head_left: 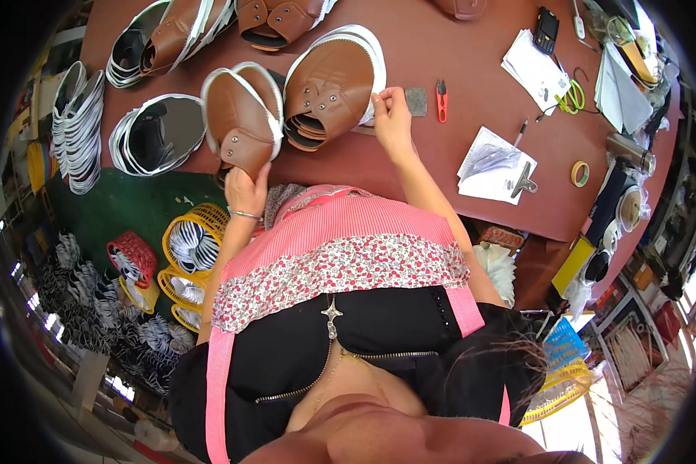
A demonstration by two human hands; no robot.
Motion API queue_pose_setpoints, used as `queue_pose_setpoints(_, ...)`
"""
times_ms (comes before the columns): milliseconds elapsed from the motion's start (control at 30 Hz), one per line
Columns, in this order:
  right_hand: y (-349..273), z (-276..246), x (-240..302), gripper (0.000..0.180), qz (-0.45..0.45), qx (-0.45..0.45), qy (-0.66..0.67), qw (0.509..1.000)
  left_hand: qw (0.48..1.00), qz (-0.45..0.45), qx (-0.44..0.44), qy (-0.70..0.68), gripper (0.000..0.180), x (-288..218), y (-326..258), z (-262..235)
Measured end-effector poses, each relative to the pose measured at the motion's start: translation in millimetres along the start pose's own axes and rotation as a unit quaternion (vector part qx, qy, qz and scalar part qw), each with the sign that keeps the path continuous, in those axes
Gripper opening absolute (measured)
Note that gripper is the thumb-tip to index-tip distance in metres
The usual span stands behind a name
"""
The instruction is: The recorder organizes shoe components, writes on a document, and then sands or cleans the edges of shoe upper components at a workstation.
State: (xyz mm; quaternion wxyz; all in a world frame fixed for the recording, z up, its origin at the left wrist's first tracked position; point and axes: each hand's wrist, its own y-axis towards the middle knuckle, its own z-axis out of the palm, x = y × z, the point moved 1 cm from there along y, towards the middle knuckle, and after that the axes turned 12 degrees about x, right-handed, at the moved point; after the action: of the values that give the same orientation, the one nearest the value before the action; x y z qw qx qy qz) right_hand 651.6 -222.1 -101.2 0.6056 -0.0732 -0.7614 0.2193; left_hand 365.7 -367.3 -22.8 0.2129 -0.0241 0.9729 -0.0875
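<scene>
My left hand (247, 191) is closed on the near end of a brown shoe upper (238, 116) with eyelets and a pale edge. A second upper shows behind it, tilted up from the table. To its right lies a stack of brown shoe uppers (334, 81), their open ends toward me. At the stack's right side, the thumb and forefinger of my right hand (394, 125) pinch the white rim of an upper. How many layers they hold cannot be made out. Left of my left hand sits a stack of dark-lined shoe parts (158, 135) with white edges.
More brown uppers (274, 19) lie at the table's far side, and white-edged pieces (77, 127) stand at far left. Right of my right hand are a grey square (416, 102) and red thread snips (441, 100). Beyond are a clipboard (496, 166), green-handled scissors (571, 97) and tape (580, 173).
</scene>
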Motion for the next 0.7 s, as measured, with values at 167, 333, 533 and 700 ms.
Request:
queue_pose_setpoints(167, -11, 18, 23, 0.017, 0.021, 0.006, 0.156, 0.987, 0.876, -0.295, 0.308, 0.228, 0.035, 16, 37, -45)
queue_pose_setpoints(333, -41, 68, 67, 0.014, -0.042, 0.159, 0.213, 0.963, 0.952, -0.028, 0.082, -0.294, 0.032, -16, 30, -6)
queue_pose_setpoints(533, 12, 8, -13, 0.038, 0.024, -0.171, -0.029, 0.985, 0.692, -0.172, 0.080, -0.696, 0.041, -17, 22, 29)
queue_pose_setpoints(700, 3, 6, -16, 0.032, 0.069, -0.104, -0.019, 0.992, 0.709, -0.203, 0.117, -0.665, 0.040, -26, 24, 37)
